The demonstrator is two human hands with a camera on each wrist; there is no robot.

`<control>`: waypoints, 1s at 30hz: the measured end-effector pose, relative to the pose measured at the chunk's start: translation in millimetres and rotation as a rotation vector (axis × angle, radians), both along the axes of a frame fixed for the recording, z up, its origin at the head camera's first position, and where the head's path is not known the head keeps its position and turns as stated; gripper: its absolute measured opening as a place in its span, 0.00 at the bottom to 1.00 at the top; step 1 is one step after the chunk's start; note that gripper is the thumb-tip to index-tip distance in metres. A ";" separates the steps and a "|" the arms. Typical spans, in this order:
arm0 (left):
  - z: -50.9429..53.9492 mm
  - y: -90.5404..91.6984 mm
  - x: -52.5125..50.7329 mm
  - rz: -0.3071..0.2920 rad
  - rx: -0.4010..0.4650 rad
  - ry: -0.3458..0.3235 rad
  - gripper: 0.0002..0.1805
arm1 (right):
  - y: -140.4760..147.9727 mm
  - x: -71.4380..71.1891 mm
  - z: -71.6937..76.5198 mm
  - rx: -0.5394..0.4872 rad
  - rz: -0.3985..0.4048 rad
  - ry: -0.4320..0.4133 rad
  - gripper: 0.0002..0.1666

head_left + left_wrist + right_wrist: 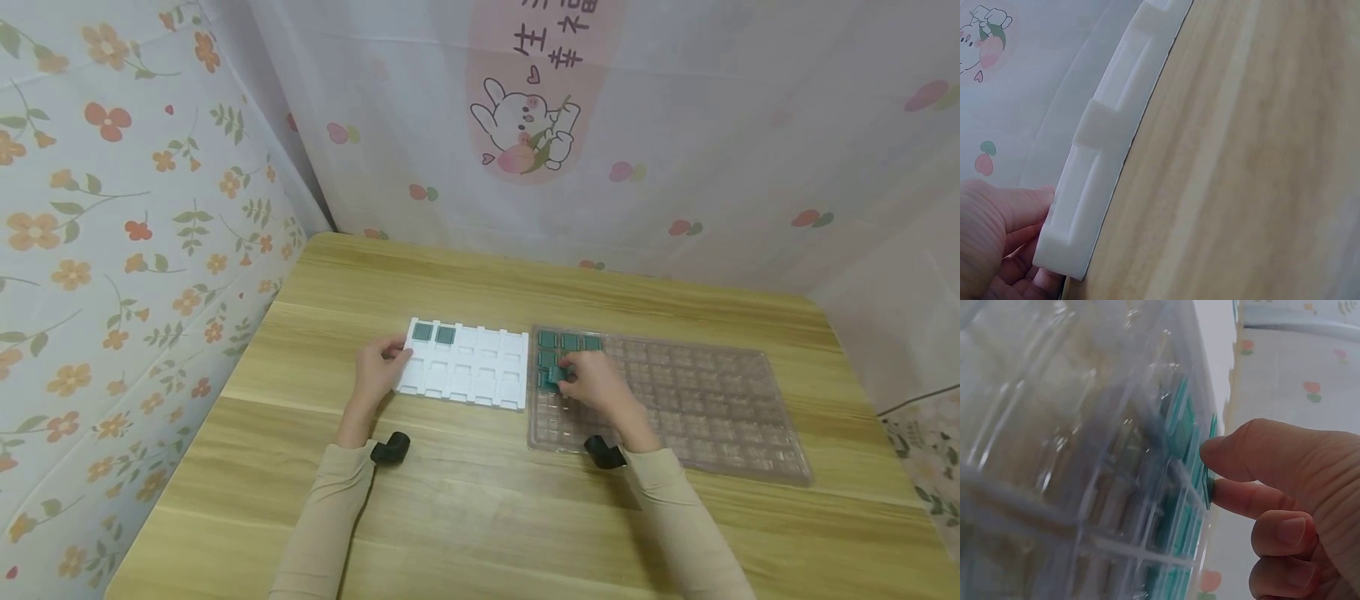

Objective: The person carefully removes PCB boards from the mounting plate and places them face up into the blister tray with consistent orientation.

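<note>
My left hand (377, 368) grips the left edge of a white compartment tray (486, 363), thumb on its side and fingers curled round the corner. Two small green square circuit boards (423, 332) lie in that tray's far-left pockets. Over the left end of a clear plastic blister tray (712, 408), my right hand (602, 388) pinches one thin green circuit board (1210, 475) between thumb and index finger. It is tilted on edge in the right wrist view, just above the pockets. More green boards (570, 342) sit in the clear tray's left pockets, partly hidden by the hand.
Both trays lie side by side on a wood-grain table (480, 517), the clear one on the right. A printed cloth (420, 100) hangs behind the table, and a floral cloth (112, 333) on the left. Black wrist cameras (392, 448) stick out from both cuffs.
</note>
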State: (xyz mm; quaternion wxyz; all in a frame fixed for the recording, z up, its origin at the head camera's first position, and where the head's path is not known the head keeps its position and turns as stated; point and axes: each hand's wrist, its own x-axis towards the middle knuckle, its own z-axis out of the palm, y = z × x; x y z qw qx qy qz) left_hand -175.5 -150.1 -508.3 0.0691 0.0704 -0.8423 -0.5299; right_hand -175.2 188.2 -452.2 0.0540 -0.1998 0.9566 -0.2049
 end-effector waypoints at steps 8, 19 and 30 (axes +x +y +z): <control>0.7 -0.1 -0.3 -0.006 0.005 0.001 0.15 | 8.1 1.3 -2.3 0.050 -0.009 0.016 0.14; -0.9 -0.4 -1.1 0.004 -0.002 -0.002 0.14 | 13.2 2.6 -2.4 0.104 -0.017 0.018 0.16; -1.1 0.1 -0.4 0.005 0.000 -0.009 0.14 | 13.9 6.0 -1.5 0.112 -0.014 0.006 0.15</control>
